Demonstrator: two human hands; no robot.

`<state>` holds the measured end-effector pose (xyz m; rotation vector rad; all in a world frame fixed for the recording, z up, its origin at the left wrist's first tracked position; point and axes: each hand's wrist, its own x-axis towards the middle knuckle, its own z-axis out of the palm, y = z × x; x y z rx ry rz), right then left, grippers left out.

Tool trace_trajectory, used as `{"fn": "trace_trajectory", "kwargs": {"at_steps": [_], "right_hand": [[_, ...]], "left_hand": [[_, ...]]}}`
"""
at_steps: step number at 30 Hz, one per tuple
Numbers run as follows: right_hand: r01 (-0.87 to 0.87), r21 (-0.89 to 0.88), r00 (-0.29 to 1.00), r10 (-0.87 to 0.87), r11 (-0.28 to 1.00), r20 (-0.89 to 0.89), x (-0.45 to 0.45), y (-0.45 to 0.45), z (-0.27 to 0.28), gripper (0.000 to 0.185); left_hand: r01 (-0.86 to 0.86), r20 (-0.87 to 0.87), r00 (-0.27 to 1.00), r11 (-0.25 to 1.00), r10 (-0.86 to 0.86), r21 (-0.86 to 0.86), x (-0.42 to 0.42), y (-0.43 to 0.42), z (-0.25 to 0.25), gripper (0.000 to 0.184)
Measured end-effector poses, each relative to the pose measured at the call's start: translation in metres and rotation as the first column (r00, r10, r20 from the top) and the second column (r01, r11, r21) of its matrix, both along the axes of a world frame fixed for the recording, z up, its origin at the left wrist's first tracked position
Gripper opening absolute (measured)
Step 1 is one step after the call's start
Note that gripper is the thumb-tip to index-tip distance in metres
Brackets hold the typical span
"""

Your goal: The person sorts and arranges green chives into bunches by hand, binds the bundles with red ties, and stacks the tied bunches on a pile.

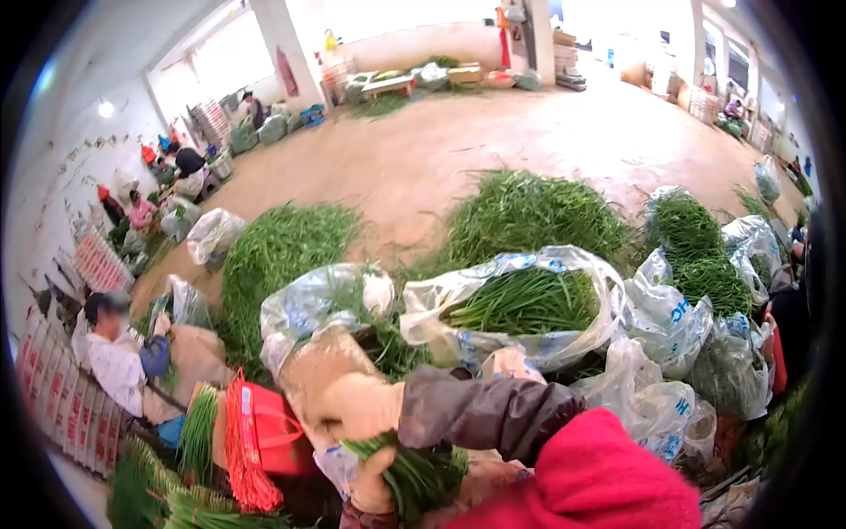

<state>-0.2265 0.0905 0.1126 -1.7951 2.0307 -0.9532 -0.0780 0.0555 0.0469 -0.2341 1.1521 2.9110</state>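
My left hand (374,487), in a pale glove, grips a bunch of green chives (414,476) low in front of me. Just above it is my right hand (361,406), gloved too, its fingers curled in over the near end of a worn board (322,357); what they hold, if anything, is hidden. Left of both hands stands a red bag (280,432) with a hank of red ties (248,450) draped over its side. A clear plastic bag (423,317) full of chives (529,301) lies open beyond my right arm.
Loose greens are heaped on the floor (286,247) and farther right (533,212). More filled plastic bags (665,317) crowd my right. Tied chives (201,432) stand at left. A co-worker (119,357) sits beside stacked crates (66,397); other people sit along the far wall.
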Motion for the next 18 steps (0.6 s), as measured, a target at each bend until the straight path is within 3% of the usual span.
{"fn": "trace_trajectory", "kwargs": {"at_steps": [1,2,3,4,6,7,8,9,11,12,13,14,15,16,17,18], "right_hand": [[0.125,-0.179,0.99,-0.11,0.976,0.089,0.002,0.007,0.004,0.029],[0.198,-0.625,0.98,-0.132,0.755,0.15,-0.008,-0.022,-0.036,0.037],[0.296,-0.447,0.877,-0.054,0.844,0.478,-0.002,-0.011,-0.03,0.038],[0.289,-0.33,0.743,0.006,0.899,0.669,0.011,0.002,-0.028,0.042],[0.039,-0.295,0.614,0.21,0.955,0.761,0.028,0.02,-0.054,0.068],[-0.066,-0.11,0.831,0.116,0.992,0.544,0.03,0.037,-0.061,0.076],[-0.136,0.326,0.912,-0.01,0.935,0.411,0.036,0.049,-0.061,0.08],[-0.291,0.39,0.92,0.143,0.873,0.366,0.033,0.058,-0.092,0.083],[-0.182,0.88,0.98,0.153,0.438,0.126,0.025,0.079,-0.106,0.082],[-0.025,0.895,0.995,0.098,0.446,-0.021,0.013,0.084,-0.105,0.079],[0.136,0.886,0.985,0.032,0.442,-0.168,-0.002,0.087,-0.104,0.077],[0.22,0.745,0.975,-0.113,0.629,-0.193,-0.02,0.091,-0.098,0.075],[0.324,0.561,0.946,-0.265,0.762,-0.186,-0.032,0.088,-0.092,0.074],[0.346,0.274,0.935,-0.305,0.897,-0.18,-0.03,0.081,-0.074,0.073],[0.297,0.112,0.937,-0.268,0.948,-0.223,-0.026,0.066,-0.048,0.075],[0.256,0.077,0.967,-0.254,0.964,-0.029,-0.016,0.052,-0.019,0.076]], "left_hand": [[-0.123,0.054,0.99,0.989,0.127,-0.083,0.001,-0.002,0.003,0.049],[-0.138,-0.018,0.99,0.979,0.137,-0.15,-0.002,-0.009,0.001,0.034],[-0.188,-0.055,0.982,0.911,0.18,-0.368,-0.003,-0.014,0.019,0.023],[-0.269,-0.128,0.963,0.874,0.237,-0.405,-0.003,-0.023,0.022,0.02],[-0.495,-0.14,0.859,0.726,0.493,-0.478,-0.001,-0.052,0.027,0.024],[-0.419,-0.117,0.907,0.845,0.404,-0.331,0.008,-0.084,0.017,0.025],[-0.517,-0.056,0.851,0.814,0.522,-0.266,0.012,-0.097,0.02,0.024],[-0.612,-0.007,0.783,0.766,0.623,-0.197,0.016,-0.112,0.023,0.024],[-0.637,-0.175,0.77,0.753,0.613,-0.166,0.03,-0.141,0.021,0.028],[-0.705,-0.227,0.708,0.686,0.669,-0.178,0.033,-0.148,0.024,0.034],[-0.761,-0.275,0.647,0.621,0.711,-0.185,0.034,-0.152,0.025,0.043],[-0.762,-0.356,0.643,0.612,0.678,-0.211,0.033,-0.157,0.027,0.056],[-0.791,-0.349,0.609,0.575,0.712,-0.209,0.032,-0.158,0.027,0.052],[-0.763,-0.34,0.646,0.588,0.684,-0.268,0.031,-0.161,0.026,0.05],[-0.729,-0.328,0.684,0.601,0.651,-0.327,0.029,-0.162,0.025,0.048],[-0.809,-0.349,0.588,0.526,0.729,-0.264,0.015,-0.145,0.03,0.039]]}}
